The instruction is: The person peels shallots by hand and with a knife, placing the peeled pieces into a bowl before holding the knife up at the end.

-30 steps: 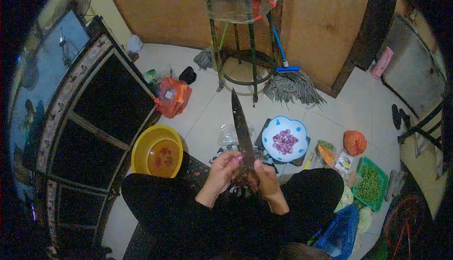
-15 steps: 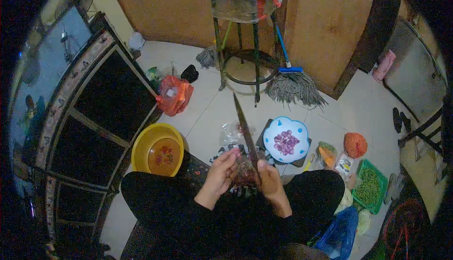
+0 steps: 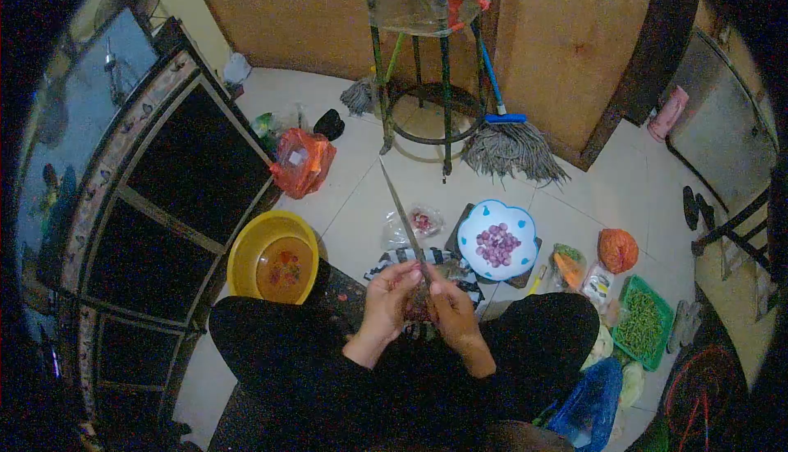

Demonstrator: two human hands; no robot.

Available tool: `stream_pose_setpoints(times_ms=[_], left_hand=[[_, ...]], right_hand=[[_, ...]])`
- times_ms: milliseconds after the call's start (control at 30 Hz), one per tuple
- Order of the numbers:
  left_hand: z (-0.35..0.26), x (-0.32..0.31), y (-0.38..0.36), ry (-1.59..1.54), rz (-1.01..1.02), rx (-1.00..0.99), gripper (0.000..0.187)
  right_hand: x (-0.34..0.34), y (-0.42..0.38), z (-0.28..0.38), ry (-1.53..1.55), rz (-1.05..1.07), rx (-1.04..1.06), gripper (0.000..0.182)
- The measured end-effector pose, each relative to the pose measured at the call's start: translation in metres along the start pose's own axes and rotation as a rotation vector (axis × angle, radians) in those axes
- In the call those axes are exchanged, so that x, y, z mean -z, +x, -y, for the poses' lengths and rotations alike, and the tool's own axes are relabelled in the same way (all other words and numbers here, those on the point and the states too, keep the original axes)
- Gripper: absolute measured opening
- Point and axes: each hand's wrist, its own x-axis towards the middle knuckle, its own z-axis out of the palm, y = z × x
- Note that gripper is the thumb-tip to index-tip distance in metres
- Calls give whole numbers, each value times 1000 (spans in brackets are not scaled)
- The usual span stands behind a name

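Observation:
My right hand (image 3: 460, 318) grips a long knife (image 3: 399, 206) by its handle end, the blade pointing up and away to the left. Close beside it, my left hand (image 3: 387, 302) is pinched at the knife's lower blade, around a small pink shallot mostly hidden by the fingers. Under both hands lies a black-and-white striped bag (image 3: 382, 265) with dark reddish pieces, partly covered. Peeled purple shallots (image 3: 498, 245) sit in a white flower-shaped bowl (image 3: 469, 233) to the right. Beyond the hands, a clear plastic bag (image 3: 423, 220) holds small reddish pieces.
At left stands a yellow basin (image 3: 241, 248) of brownish water with floating bits, near a red plastic bag (image 3: 304, 165). At right are a green basket (image 3: 662, 321) of green pods, an orange-red bundle (image 3: 617, 251) and a blue bag (image 3: 593, 403). A stool (image 3: 447, 107) and mop (image 3: 509, 150) stand ahead.
My hands have come together, the left moving right and down to the knife. The blade now tilts further left, and the clear bag's reddish contents show beside it.

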Motion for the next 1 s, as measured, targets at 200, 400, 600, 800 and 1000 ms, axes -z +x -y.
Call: stream_pose_setpoints(times_ms=[200, 400, 600, 800, 1000], left_hand=[[23, 15, 4, 217, 5, -239, 16], [11, 5, -4, 348, 43, -306, 21], [-2, 8, 2, 435, 57, -228, 24], [-16, 19, 3, 683, 111, -198, 23], [-11, 24, 4, 791, 137, -286, 19]], right_hand=[[-7, -4, 17, -321, -99, 130, 42], [-3, 2, -3, -22, -104, -9, 42], [10, 2, 8, 206, -5, -35, 41], [12, 1, 9, -90, 47, 101, 43], [13, -2, 16, -260, 45, -8, 40]])
